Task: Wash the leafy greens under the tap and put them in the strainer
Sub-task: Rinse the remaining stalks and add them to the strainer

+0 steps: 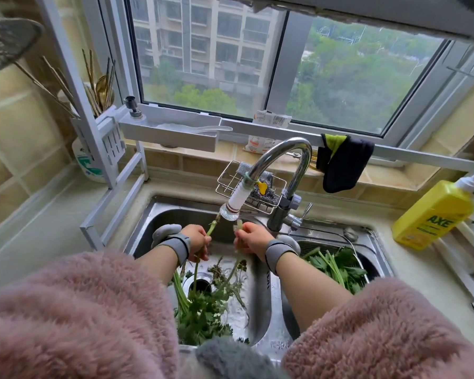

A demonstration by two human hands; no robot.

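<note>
Over the left basin of the steel sink (pixel 148 214), my left hand (pixel 196 240) grips a leafy green stalk (pixel 211 227) whose root end points up at the tap's white nozzle (pixel 234 205). My right hand (pixel 251 237) grips another pale stalk end (pixel 239 225) just right of the nozzle. Their leaves hang down among a bunch of greens (pixel 203 310) lying in the left basin near the drain (pixel 201 281). More greens (pixel 337 265) lie in the strainer (pixel 350 250) set in the right basin.
A chrome tap (pixel 290 160) arches over the sink, with a wire sponge rack (pixel 230 177) behind it. A yellow AXE detergent bottle (pixel 433 214) stands on the right counter. A dark cloth (pixel 342 165) hangs from the rail. A chopstick holder (pixel 99 105) sits at the left.
</note>
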